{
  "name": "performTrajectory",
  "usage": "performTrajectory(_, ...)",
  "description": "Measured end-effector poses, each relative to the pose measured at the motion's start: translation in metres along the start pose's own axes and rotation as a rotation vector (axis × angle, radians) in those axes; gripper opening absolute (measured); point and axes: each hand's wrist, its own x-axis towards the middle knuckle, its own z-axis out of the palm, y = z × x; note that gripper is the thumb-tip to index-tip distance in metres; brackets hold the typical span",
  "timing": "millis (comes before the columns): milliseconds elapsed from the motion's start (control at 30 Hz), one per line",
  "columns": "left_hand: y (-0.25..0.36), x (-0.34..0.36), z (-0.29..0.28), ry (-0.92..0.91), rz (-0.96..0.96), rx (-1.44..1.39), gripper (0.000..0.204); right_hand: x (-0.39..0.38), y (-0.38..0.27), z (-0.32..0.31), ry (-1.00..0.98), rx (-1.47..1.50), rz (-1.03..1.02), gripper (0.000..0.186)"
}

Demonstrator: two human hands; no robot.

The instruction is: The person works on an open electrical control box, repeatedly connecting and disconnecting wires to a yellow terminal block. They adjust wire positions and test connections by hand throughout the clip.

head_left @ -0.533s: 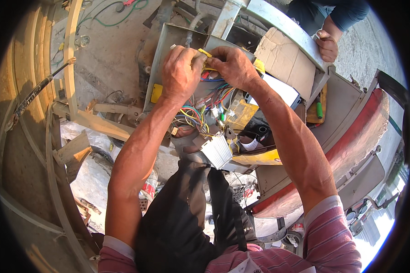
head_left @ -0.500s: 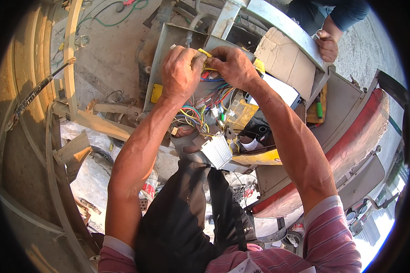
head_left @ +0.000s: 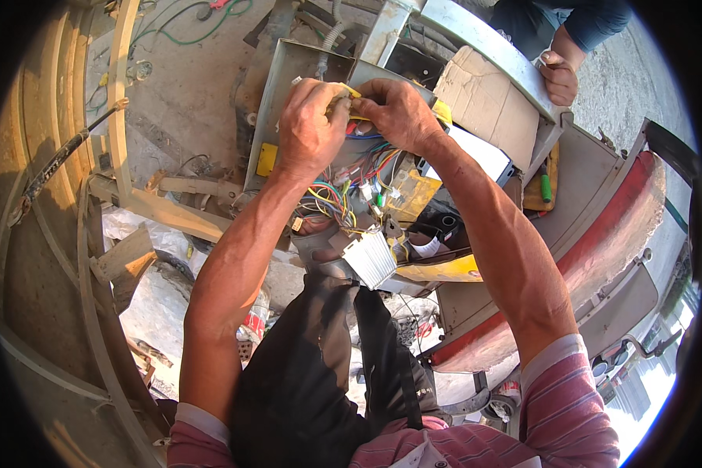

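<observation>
Above an open metal box point(head_left: 265, 109), my two hands meet close together with fingers pinched. Between them runs a narrow yellow strip point(head_left: 350, 90) that looks like tape. My left hand point(head_left: 312, 129) grips one end of it, and my right hand point(head_left: 402, 113) pinches the other; part of the strip is hidden by the fingers. Below the hands spreads a tangle of coloured wires point(head_left: 331, 199) with small white and green connectors. A silver finned box point(head_left: 370, 259) lies at the near end of the wires, close to my knees.
Right of the box lies a brown cardboard piece point(head_left: 487, 93) beside a metal frame bar point(head_left: 483, 43). Another person's hand point(head_left: 560, 80) rests past that bar. A wooden frame point(head_left: 121, 101) stands on the left. A red curved panel point(head_left: 600, 226) extends along the right.
My fingers have closed further over the yellow strip, so less of it shows. Both arms stay nearly where they were.
</observation>
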Motion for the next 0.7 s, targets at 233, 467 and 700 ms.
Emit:
performTrajectory(233, -0.0064, 0.0004, -0.0015, 0.011, 0.061, 0.063, 0.011, 0.002, 0.0042, 0.0003, 0.011, -0.04, -0.015, 0.034)
performTrajectory(467, -0.0051, -0.0009, 0.0015, 0.026, 0.045, 0.1, 0.009, 0.0024, 0.0055, 0.0011, 0.022, -0.024, -0.037, 0.034)
performTrajectory(700, -0.0027, -0.0015, 0.0034, 0.024, -0.012, 0.11, 0.01, 0.0023, 0.0041, 0.0009, 0.006, 0.004, -0.006, 0.034)
